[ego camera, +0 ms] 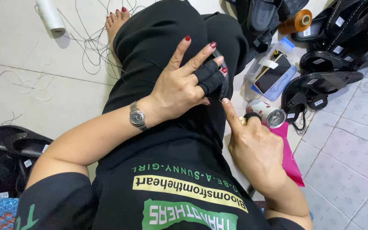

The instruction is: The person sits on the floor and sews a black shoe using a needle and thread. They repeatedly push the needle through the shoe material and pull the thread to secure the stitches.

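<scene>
— Black fabric everywhere; what's nearest?

— A black lap, with the right hand point(254, 147) closed loosely, its forefinger raised to a needle too thin to make out.

— And the other?

— The left hand point(183, 83), wearing a wristwatch point(137, 116) and black finger wraps, grips a black sandal point(223, 81) against the knee.

— Beyond them?

— On the tiled floor point(346, 170), a pink sheet point(289, 155), a small tin point(265, 113), a phone in a clear tray point(272, 72), more black sandals point(329, 79), then 2 thread spools: orange point(297, 21) at the far right, white point(50, 16) at the far left corner.

white thread spool point(50, 16), orange spool point(297, 21), phone point(273, 72), black sandals point(333, 79), pink sheet point(289, 155)
</scene>
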